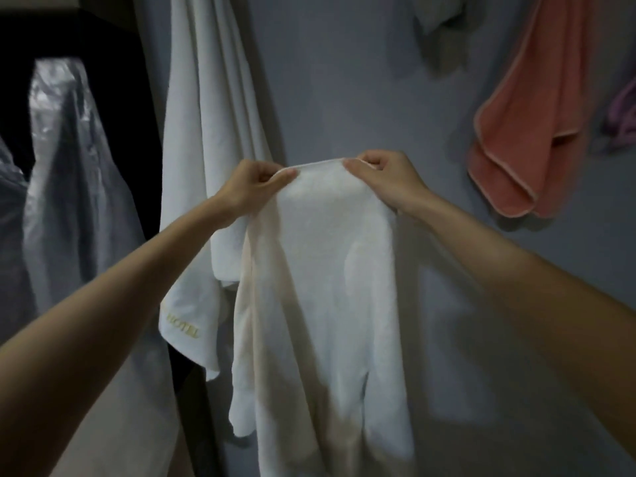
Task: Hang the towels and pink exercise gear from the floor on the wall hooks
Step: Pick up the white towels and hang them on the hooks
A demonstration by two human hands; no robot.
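A grey wall (344, 80) fills the middle and right of the view. At the left, crinkled clear plastic (69, 149) hangs in folds in front of a black opening (17, 39). A dark upright strip (198, 407) runs down the wall's left edge.

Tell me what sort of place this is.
Probably a hotel room's wardrobe or bathroom corner, though that is a guess. A white towel embroidered HOTEL hangs on the grey wall, a pink towel hangs further right, and clear plastic garment covers hang at the left.
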